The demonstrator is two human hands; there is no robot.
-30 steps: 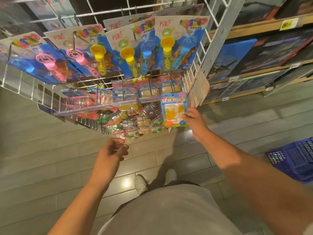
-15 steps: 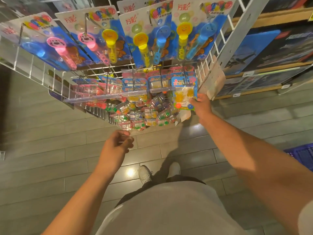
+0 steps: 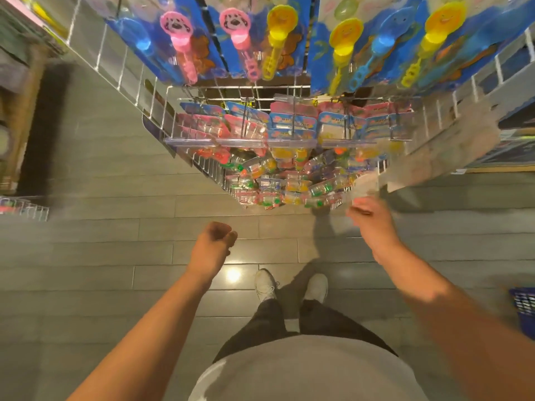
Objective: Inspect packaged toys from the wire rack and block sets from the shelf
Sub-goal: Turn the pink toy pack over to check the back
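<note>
A white wire rack (image 3: pixel 136 91) hangs in front of me. Its top row holds blue carded bubble wands (image 3: pixel 278 39) in pink, yellow and blue. Below them small carded toy packs (image 3: pixel 292 125) hang on hooks behind a clear rail, and a wire bin holds several small loose packaged toys (image 3: pixel 289 186). My right hand (image 3: pixel 369 217) is blurred just below the bin's right corner and holds nothing. My left hand (image 3: pixel 214 246) hovers lower left of the bin, its fingers loosely curled and empty. The shelf of boxed sets (image 3: pixel 509 151) at the right edge is blurred.
Grey plank floor (image 3: pixel 101 250) spreads below the rack, with my two white shoes on it. A blue plastic basket (image 3: pixel 524 311) sits at the right edge. A dark wooden fixture (image 3: pixel 26 125) and a small wire bin (image 3: pixel 23 208) stand at the left.
My right hand has let go of the yellow carded pack, which now hangs among the hooked packs, and has dropped below the bin. The view has tilted down and closer to the rack.
</note>
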